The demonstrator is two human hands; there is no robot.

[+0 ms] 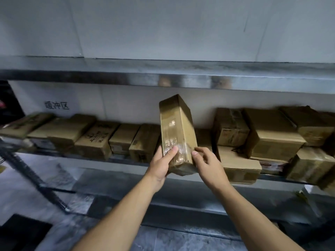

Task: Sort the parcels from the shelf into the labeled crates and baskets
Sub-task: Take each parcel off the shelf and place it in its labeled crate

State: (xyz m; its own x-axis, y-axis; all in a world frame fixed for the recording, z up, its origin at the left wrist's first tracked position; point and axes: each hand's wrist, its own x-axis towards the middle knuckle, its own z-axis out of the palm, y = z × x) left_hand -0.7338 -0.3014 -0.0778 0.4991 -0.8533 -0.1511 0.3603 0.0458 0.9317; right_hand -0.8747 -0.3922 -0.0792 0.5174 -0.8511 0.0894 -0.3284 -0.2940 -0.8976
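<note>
Parcel [176,131]: tan-brown cardboard, with pale patches under glossy clear tape. Boxes [272,131] in the row: the same tan-brown — one printed box [97,140] bears black markings. Shelf [108,78]: silver-grey metal, streaked with dull reflections. Wall [163,24]: pale grey-white — dark grey characters [57,105] at left. Floor [181,240]: mottled grey.

Head-worn view, facing forward, near shelf [108,78]

Glare and blur smear the label [171,140] on the raised parcel [176,124], unreadable. On the left hand [161,165] the thumb shows, fingers hidden behind the parcel. The right hand [206,162] sits at its edge, grip or mere touch, can't tell. A box [203,137] behind it is mostly covered. The far-right box [315,127] runs off the frame.
</note>
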